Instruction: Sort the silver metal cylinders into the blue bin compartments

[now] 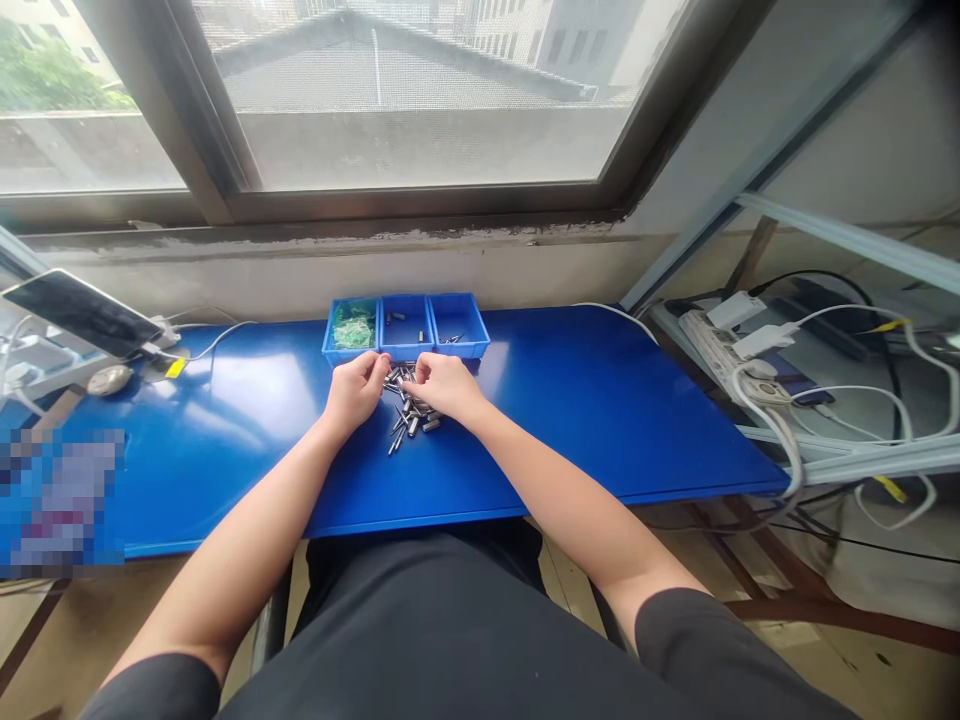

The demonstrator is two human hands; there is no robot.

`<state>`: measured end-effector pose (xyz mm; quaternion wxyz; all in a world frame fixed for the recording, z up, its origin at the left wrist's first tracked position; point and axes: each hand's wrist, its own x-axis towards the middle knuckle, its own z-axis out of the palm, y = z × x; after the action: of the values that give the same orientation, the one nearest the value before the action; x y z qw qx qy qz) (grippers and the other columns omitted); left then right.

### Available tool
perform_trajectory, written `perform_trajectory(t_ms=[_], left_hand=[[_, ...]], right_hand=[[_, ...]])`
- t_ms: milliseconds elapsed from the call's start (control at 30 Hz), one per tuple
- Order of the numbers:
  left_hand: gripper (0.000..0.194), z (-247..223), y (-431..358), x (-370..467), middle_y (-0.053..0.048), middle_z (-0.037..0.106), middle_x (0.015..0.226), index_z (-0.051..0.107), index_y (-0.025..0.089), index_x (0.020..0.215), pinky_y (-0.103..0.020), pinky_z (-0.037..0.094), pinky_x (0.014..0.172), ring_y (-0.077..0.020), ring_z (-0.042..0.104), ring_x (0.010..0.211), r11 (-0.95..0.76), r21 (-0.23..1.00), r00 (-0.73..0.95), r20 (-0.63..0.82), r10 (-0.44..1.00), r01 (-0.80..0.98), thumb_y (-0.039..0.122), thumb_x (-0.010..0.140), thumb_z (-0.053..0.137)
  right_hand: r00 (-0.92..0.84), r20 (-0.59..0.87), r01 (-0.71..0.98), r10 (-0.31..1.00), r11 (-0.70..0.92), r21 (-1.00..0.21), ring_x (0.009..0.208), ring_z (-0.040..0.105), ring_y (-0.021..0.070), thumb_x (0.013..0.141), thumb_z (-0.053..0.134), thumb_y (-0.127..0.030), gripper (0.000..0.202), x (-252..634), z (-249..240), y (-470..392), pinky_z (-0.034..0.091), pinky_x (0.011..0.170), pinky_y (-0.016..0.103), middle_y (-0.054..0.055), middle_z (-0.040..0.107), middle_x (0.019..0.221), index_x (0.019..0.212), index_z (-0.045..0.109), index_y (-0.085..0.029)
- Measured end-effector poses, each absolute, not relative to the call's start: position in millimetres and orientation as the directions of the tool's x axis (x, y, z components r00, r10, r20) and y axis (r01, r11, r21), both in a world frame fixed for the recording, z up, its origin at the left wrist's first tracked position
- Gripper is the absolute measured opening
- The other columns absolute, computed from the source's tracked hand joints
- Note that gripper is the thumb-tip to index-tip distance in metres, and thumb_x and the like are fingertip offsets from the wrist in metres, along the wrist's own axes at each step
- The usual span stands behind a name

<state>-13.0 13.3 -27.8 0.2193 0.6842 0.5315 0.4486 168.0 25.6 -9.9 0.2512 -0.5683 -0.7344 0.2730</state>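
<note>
A loose pile of small metal parts [412,425], some thin and pin-like, others short thick cylinders, lies on the blue tabletop between my hands. My left hand [355,392] is closed in a pinch at the pile's left edge; whatever its fingertips hold is too small to make out. On the other side my right hand [450,387] curls over the pile with its fingers closed, and their tips are partly hidden. Just beyond stand three joined blue bins: the left bin [330,350] has green material inside, the middle bin [406,353] a few metal cylinders, the right bin [469,350] some thin pieces.
The blue table [570,430] runs below a window. At the left are a propped tablet [79,312], a computer mouse [109,380] and cables. A power strip [731,360] with plugs and white cords sits at the right beside a metal frame [855,240].
</note>
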Motion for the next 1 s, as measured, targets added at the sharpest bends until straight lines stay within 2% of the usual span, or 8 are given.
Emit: perform_trajectory(t_ms=[167, 400, 567, 733, 867, 1000], left_hand=[[0.036, -28.7, 13.9, -13.9, 0.003, 0.055, 0.051, 0.061, 0.021, 0.074, -0.026, 0.041, 0.055, -0.0127, 0.052, 0.049, -0.339, 0.778, 0.035, 0.379, 0.925, 0.528, 0.046, 0.097, 0.049], [0.036, -31.1, 15.2, -14.6, 0.003, 0.055, 0.052, 0.060, 0.020, 0.073, -0.026, 0.041, 0.056, -0.0125, 0.052, 0.050, -0.340, 0.778, 0.035, 0.380, 0.924, 0.528, 0.046, 0.097, 0.050], [0.035, -29.7, 14.4, -14.0, 0.003, 0.055, 0.051, 0.061, 0.020, 0.074, -0.026, 0.040, 0.056, -0.0128, 0.052, 0.050, -0.338, 0.761, 0.043, 0.379, 0.925, 0.554, 0.045, 0.097, 0.050], [0.035, -30.7, 16.1, -15.1, 0.003, 0.056, 0.053, 0.062, 0.020, 0.076, -0.025, 0.040, 0.057, -0.0132, 0.053, 0.053, -0.341, 0.750, 0.050, 0.382, 0.923, 0.566, 0.046, 0.096, 0.050], [0.033, -32.6, 17.3, -15.0, 0.002, 0.058, 0.054, 0.064, 0.020, 0.077, -0.026, 0.041, 0.056, -0.0132, 0.053, 0.052, -0.349, 0.753, 0.053, 0.387, 0.920, 0.559, 0.045, 0.095, 0.053], [0.021, -32.8, 16.8, -13.0, 0.002, 0.063, 0.062, 0.069, 0.020, 0.098, -0.026, 0.046, 0.060, -0.0131, 0.058, 0.054, -0.353, 0.785, 0.079, 0.366, 0.927, 0.510, 0.038, 0.091, 0.059]], right_hand=[[-0.260, 0.074, 0.714, 0.963, 0.244, -0.657, 0.068, 0.057, 0.0167, 0.075, 0.075, -0.027, 0.025, 165.8, -12.2, 24.7, 0.035, 0.061, 0.028, -0.001, 0.066, 0.070, 0.066, 0.051, -0.023], [-0.273, 0.064, 0.673, 0.960, 0.238, -0.700, 0.075, 0.066, 0.0185, 0.076, 0.071, -0.021, 0.010, 164.6, -14.1, 22.7, 0.041, 0.064, 0.028, 0.000, 0.073, 0.080, 0.075, 0.062, -0.024], [-0.286, 0.110, 0.648, 0.952, 0.276, -0.710, 0.075, 0.065, 0.0182, 0.073, 0.068, -0.015, 0.012, 164.4, -13.3, 22.1, 0.043, 0.065, 0.028, 0.000, 0.073, 0.079, 0.069, 0.060, -0.024], [-0.249, 0.193, 0.600, 0.949, 0.308, -0.738, 0.070, 0.063, 0.0167, 0.072, 0.067, -0.015, 0.015, 165.8, -12.4, 24.3, 0.045, 0.068, 0.028, -0.001, 0.068, 0.070, 0.065, 0.056, -0.023], [-0.201, 0.224, 0.453, 0.953, 0.294, -0.842, 0.068, 0.063, 0.0152, 0.070, 0.069, -0.017, 0.017, 166.1, -12.3, 25.9, 0.048, 0.069, 0.027, -0.002, 0.067, 0.068, 0.063, 0.055, -0.022], [-0.155, 0.226, 0.254, 0.962, 0.260, -0.932, 0.068, 0.065, 0.0151, 0.068, 0.071, -0.021, 0.013, 164.2, -15.2, 28.7, 0.052, 0.070, 0.028, -0.001, 0.069, 0.070, 0.066, 0.059, -0.021]])
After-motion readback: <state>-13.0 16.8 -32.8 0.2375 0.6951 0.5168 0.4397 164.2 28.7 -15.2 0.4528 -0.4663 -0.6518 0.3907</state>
